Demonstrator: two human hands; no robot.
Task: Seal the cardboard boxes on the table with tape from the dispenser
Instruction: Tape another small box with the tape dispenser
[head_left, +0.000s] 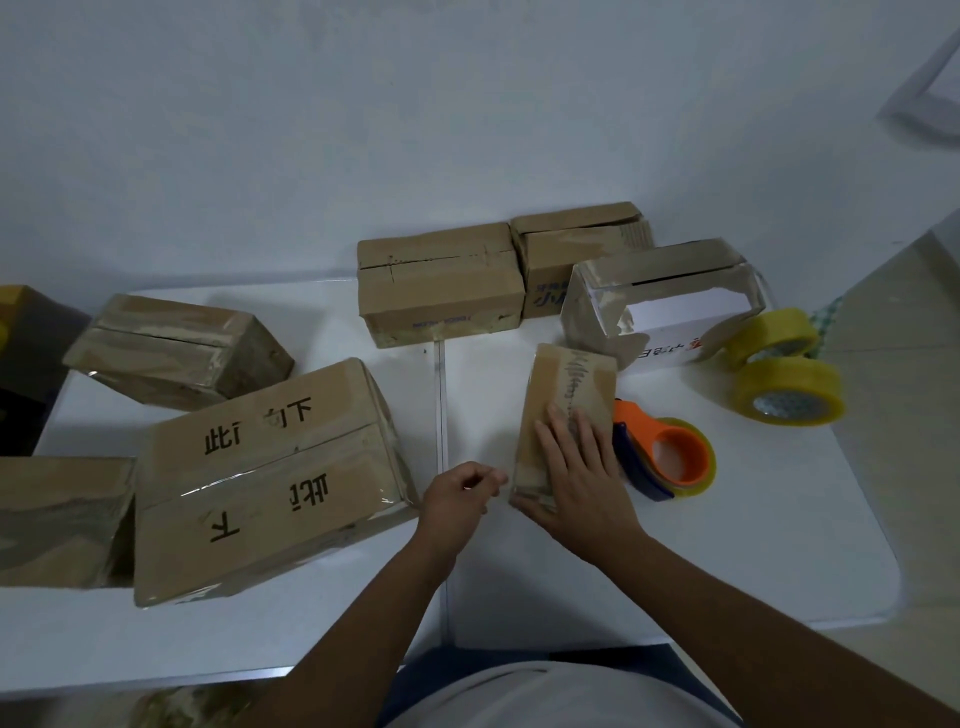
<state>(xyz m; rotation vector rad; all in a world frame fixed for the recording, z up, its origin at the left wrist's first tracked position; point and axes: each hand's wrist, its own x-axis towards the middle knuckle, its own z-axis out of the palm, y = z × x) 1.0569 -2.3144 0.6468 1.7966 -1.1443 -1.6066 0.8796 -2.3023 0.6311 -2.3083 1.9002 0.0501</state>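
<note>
Right hand (576, 467) lies flat, fingers straight, on the small box (566, 415), whose long axis runs away from the person. Left hand (460, 493), curled and apparently empty, sits beside its near corner. Dispenser (665, 457) touches the box's right side, nearest the right hand.

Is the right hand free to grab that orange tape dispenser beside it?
Probably yes. The right hand lies flat on the small box, holding nothing, and the tape dispenser lies just beyond it on the table, with nothing between them.
</note>
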